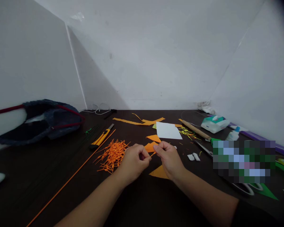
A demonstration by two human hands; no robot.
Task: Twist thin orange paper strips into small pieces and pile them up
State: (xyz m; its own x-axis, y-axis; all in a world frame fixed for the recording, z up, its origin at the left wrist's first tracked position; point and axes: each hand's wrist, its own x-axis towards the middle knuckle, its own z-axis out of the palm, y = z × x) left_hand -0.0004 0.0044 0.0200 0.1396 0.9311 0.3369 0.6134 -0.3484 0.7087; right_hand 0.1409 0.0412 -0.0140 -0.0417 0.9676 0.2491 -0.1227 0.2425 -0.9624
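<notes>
**Two hands, one small scrap: left hand (137,157) and right hand (169,157) meet at a small orange strip (152,154)**

The dark surface (130,208) spans the view, running back to a pale wall (142,63). At its left lies a dark blue bag (59,118) with red handles. A thin orange rod (68,183) runs slantwise from the near edge to just beside a yellow-and-black utility knife (101,137). On the right lie a pair of scissors (204,148), partly masked by a blurred block, and a tool with a wooden handle (196,130).

A heap of knotted orange pieces (112,153) sits just left of the left hand. Beyond the hands is a white sheet (168,130), with a small yellow-green heap (188,133) at its right edge. Orange paper scraps (153,138) lie between sheet and hands; an orange triangle (159,172) shows beside the right wrist, nearer the person. White scraps (194,156) rest right of the right hand.

Smallest is the strip, located between the two sets of fingertips above the surface. The right grip pinches its upper end, thumb against finger; the left grip is drawn closed on its lower end.
</notes>
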